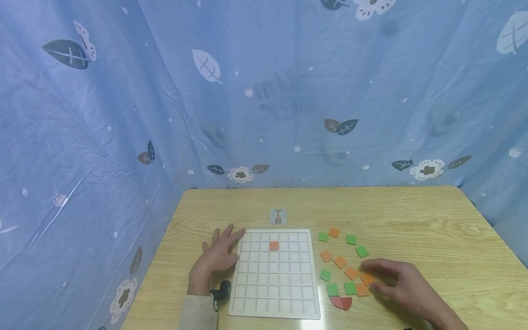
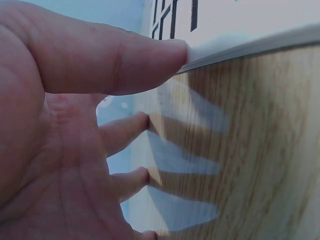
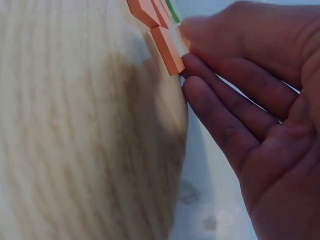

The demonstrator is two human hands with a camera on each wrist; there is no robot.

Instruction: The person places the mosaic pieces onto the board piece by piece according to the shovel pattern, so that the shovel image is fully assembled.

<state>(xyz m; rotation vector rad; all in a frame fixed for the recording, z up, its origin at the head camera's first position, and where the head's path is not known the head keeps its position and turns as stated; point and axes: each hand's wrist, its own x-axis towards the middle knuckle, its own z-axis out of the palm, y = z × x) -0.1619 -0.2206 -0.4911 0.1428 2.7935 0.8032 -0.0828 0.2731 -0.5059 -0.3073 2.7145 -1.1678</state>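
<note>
A white grid board (image 1: 274, 309) lies on the table, with one orange square tile (image 1: 274, 246) in a cell of its second row from the far side. Along the board's left edge is my left hand (image 1: 220, 254), fingers spread; its thumb (image 2: 150, 62) touches the board's side in the left wrist view. To the right of the board, my right hand (image 1: 402, 284) is low over the table beside the loose tiles. Its thumb and fingertips stand around an orange tile (image 1: 367, 279), apart from each other. In the right wrist view that orange tile (image 3: 167, 50) is right at the fingertips.
Several green tiles (image 1: 325, 275) and orange tiles (image 1: 326, 255) lie scattered between board and right hand. Two red quarter-round pieces (image 1: 346, 303) lie nearer me. A small printed card (image 1: 278, 217) is beyond the board. Blue patterned curtain (image 1: 297, 91) borders the wooden table (image 1: 371, 206).
</note>
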